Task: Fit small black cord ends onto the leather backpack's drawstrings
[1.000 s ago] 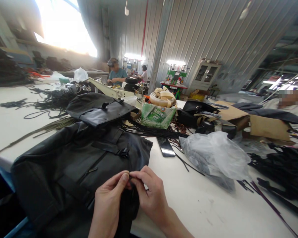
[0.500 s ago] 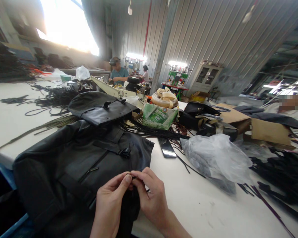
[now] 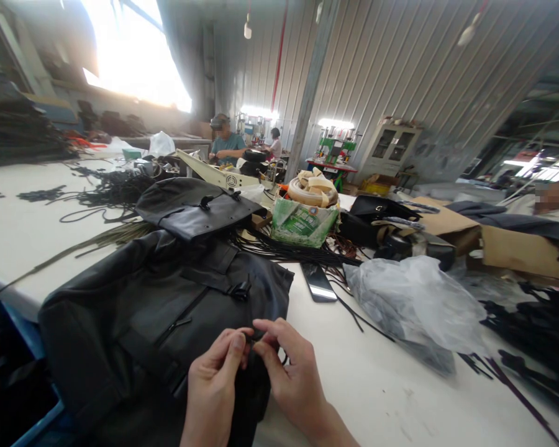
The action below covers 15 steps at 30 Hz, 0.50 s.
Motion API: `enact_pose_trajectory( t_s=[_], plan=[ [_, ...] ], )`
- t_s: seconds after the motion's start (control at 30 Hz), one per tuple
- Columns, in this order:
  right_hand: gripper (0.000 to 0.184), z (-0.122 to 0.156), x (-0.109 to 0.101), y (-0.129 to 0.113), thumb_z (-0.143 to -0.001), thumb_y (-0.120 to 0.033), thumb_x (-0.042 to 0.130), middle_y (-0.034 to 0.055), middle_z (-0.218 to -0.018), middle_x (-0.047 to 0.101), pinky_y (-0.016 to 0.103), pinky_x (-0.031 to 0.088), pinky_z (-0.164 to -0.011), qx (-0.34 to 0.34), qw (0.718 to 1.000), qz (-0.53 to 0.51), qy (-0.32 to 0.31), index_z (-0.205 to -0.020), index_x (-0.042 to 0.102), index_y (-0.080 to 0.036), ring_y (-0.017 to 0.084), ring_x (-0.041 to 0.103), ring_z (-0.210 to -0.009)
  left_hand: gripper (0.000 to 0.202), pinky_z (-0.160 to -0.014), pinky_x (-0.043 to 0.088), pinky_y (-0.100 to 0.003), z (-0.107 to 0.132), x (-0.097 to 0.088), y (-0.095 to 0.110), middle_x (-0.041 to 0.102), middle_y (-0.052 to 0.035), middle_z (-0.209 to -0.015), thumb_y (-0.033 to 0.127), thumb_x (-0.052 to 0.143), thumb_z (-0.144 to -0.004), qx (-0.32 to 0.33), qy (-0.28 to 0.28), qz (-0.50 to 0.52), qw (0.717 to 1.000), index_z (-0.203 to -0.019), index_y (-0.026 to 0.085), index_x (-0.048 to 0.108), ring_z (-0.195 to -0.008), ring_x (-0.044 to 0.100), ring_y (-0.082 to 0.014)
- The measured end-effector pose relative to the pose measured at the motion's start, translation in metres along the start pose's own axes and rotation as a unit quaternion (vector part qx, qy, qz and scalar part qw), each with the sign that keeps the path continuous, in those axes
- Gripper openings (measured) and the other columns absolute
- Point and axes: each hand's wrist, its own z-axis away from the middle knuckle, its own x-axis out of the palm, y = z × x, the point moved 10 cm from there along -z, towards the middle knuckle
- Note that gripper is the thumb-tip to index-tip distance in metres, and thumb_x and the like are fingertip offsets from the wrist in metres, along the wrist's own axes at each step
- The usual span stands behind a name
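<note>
Black bag (image 3: 116,310) lay on the white table (image 3: 340,366), probably for support. Left hand (image 3: 213,379) pinched a small dark piece (image 3: 248,339) over the bag's right side, seemingly steadying it; right hand (image 3: 292,369) sat narrow beside it, couldn't tell if gripping. Phone (image 3: 317,283) lay farther right.

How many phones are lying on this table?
1: the phone lies between the black bag and the translucent plastic bag. Others may be hidden.
</note>
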Motion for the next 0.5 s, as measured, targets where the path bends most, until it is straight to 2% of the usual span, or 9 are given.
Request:
enact_pose_trajectory(
  t_s=[0.2, 0.37, 0.5],
  plan=[
    [0.036, 0.006, 0.005, -0.010, -0.108, -0.010, 0.058, 0.0043, -0.100, 0.068, 0.025, 0.057, -0.073, -0.026, 0.999, 0.015, 0.032, -0.136, 0.073, -0.026, 0.014, 0.068, -0.085, 0.050, -0.069, 0.046, -0.024, 0.003, 0.004, 0.008, 0.059, -0.0052, -0.077, 0.063, 0.074, -0.098, 0.012, -0.002, -0.051, 0.999, -0.083, 0.017, 0.075, -0.075, 0.053, -0.0173],
    [0.037, 0.009, 0.007, -0.011, -0.108, -0.009, 0.059, 0.0038, -0.101, 0.069, 0.024, 0.057, -0.072, -0.027, 0.998, 0.011, 0.058, -0.136, 0.073, -0.028, 0.013, 0.068, -0.083, 0.049, -0.069, 0.047, -0.023, 0.005, 0.006, 0.015, 0.058, -0.0045, -0.078, 0.062, 0.072, -0.100, 0.027, 0.002, -0.057, 0.998, -0.081, 0.017, 0.073, -0.075, 0.054, -0.0172],
    [0.033, 0.008, 0.006, -0.003, -0.107, -0.011, 0.061, 0.0026, -0.097, 0.068, 0.025, 0.057, -0.074, 0.001, 0.999, -0.015, 0.034, -0.133, 0.074, -0.028, 0.013, 0.068, -0.084, 0.047, -0.070, 0.048, -0.023, 0.005, 0.004, 0.011, 0.060, -0.0054, -0.079, 0.060, 0.079, -0.096, 0.015, 0.001, -0.016, 1.000, -0.081, 0.016, 0.079, -0.077, 0.054, -0.0169]
  ],
)
